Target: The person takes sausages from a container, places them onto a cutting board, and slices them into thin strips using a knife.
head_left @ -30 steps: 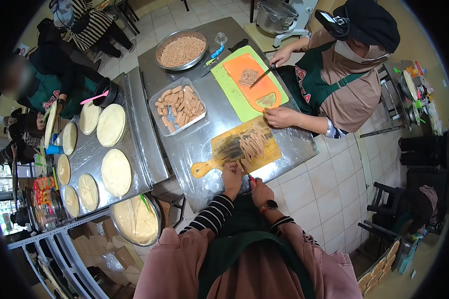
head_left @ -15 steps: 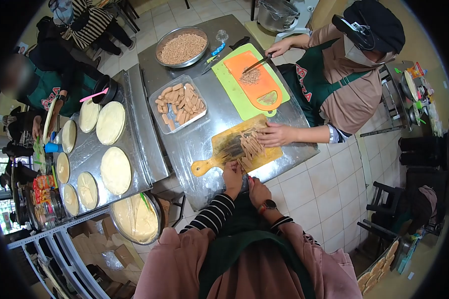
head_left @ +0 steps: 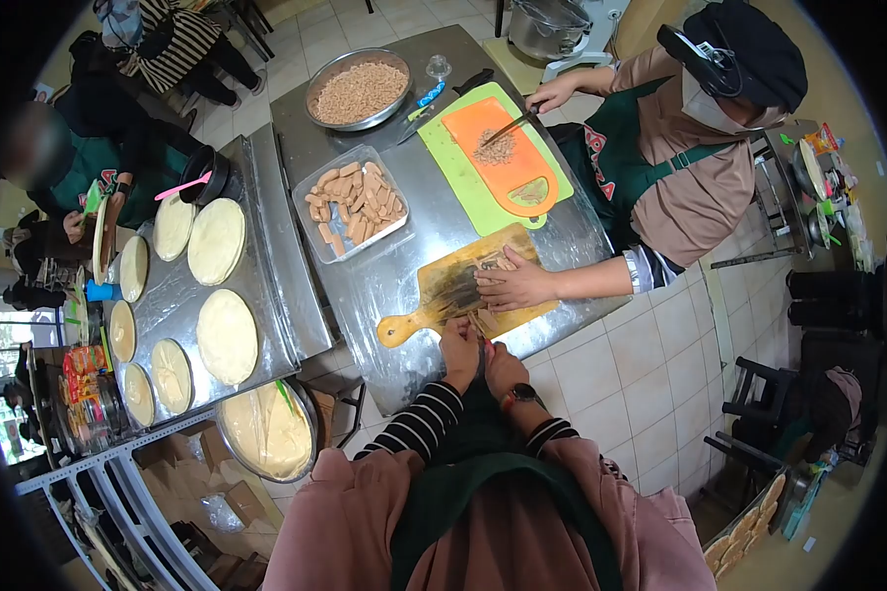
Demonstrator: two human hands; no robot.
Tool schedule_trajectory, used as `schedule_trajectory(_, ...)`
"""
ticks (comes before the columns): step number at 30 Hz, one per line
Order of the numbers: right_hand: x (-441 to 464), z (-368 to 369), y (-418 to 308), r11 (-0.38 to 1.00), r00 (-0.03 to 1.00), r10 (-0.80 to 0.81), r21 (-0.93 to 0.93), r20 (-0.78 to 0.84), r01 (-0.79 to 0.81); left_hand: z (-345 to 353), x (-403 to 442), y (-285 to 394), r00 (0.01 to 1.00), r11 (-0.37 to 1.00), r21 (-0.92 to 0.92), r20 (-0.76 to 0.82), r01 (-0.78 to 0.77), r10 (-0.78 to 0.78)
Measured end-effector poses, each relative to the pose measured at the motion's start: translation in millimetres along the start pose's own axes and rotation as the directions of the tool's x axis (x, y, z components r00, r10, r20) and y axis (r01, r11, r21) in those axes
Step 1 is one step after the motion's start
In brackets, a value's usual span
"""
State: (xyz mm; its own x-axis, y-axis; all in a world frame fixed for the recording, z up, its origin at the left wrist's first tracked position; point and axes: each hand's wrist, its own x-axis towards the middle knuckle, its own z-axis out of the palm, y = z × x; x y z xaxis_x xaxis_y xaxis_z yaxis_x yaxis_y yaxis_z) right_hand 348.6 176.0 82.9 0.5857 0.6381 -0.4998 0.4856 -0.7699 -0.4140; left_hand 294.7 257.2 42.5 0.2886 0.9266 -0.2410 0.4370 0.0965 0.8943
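Observation:
My left hand (head_left: 459, 347) is closed at the near edge of the wooden cutting board (head_left: 400, 328), its fingertips on a piece of brown sausage (head_left: 484, 320). Close beside it, my right hand (head_left: 505, 368) is wrapped round what looks like a small knife, mostly hidden by the fingers. Across the board, a co-worker's hand (head_left: 515, 284) lies over cut sausage strips (head_left: 493, 262) and covers most of them. That co-worker's other hand (head_left: 554, 96) holds a dark-handled knife (head_left: 508, 129) over an orange cutting board (head_left: 518, 182) with finely chopped sausage.
A clear plastic tub (head_left: 394, 229) of sausage pieces and a metal bowl (head_left: 404, 98) of chopped filling stand on the steel table (head_left: 365, 295). Under the orange board lies a green board (head_left: 442, 172). Round flat doughs (head_left: 227, 337) cover the left table, where another person works.
The co-worker's hand has slid left over the sausage strips, covering them. My right hand has shifted slightly left, nearer my left hand. At the left table, the other person's hands have moved.

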Motion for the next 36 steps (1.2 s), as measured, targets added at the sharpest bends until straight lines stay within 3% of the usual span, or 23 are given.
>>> schedule_trajectory(4, 0.7, -4.2, -1.2, 1.000, 1.000, -0.005, -0.026, 0.010, 0.006, -1.3, -0.7, 6.3, 1.000, 1.000, -0.024, -0.014, 0.002, -0.003)
schedule_trajectory(6, -1.8, -3.9, 0.4, 0.999, 1.000, 0.000, -0.039, 0.030, 0.001, -4.2, -0.3, 11.5, 0.992, 0.992, -0.012, -0.009, 0.122, -0.122)
schedule_trajectory(10, -13.0, -6.9, 14.6, 0.994, 0.999, 0.032, -0.103, 0.033, -0.029, -3.7, -1.4, 10.3, 0.991, 0.988, -0.081, -0.016, 0.131, -0.133)
schedule_trajectory(23, -14.1, -11.8, 4.1, 0.999, 1.000, -0.016, 0.033, 0.000, 0.016, -4.0, -2.3, 5.3, 0.997, 0.991, -0.106, -0.005, 0.078, -0.079)
schedule_trajectory(36, -15.0, -7.8, 5.4, 1.000, 1.000, -0.005, 0.030, 0.019, 0.005, -3.3, -2.4, 1.2, 1.000, 0.999, -0.047, -0.029, -0.004, 0.002)
